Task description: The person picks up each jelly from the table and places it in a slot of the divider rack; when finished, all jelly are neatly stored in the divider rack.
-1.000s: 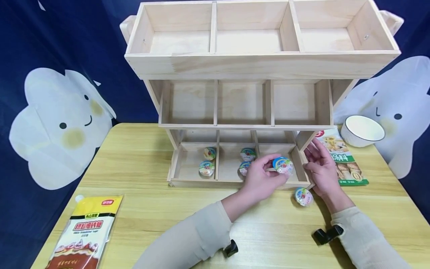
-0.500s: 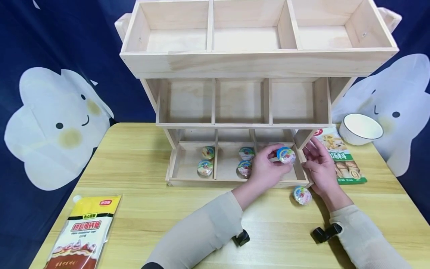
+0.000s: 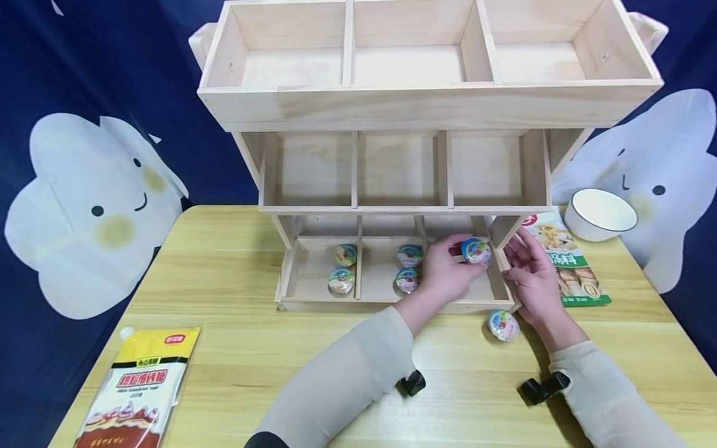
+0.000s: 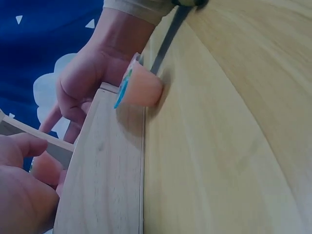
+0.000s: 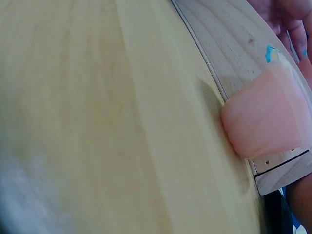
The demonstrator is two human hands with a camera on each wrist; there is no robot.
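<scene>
My left hand holds a jelly cup with a blue-rimmed printed lid over the right compartment of the bottom drawer. In the left wrist view, that cup's pink side shows beyond the fingers, behind the drawer front. My right hand rests beside the drawer's right wall, thumb near its edge and fingers loosely bent. Another jelly cup sits on the table just in front of the drawer's right corner. Two jelly cups lie in the left compartment and two more in the middle one.
The wooden rack has two upper tiers of three compartments, overhanging the bottom drawer. A food packet and a white bowl are to the right. A sugar bag lies at the table's front left.
My left hand has carried its jelly cup slightly right and farther back over the right compartment. My right hand stays beside the drawer. The head view has shifted slightly.
</scene>
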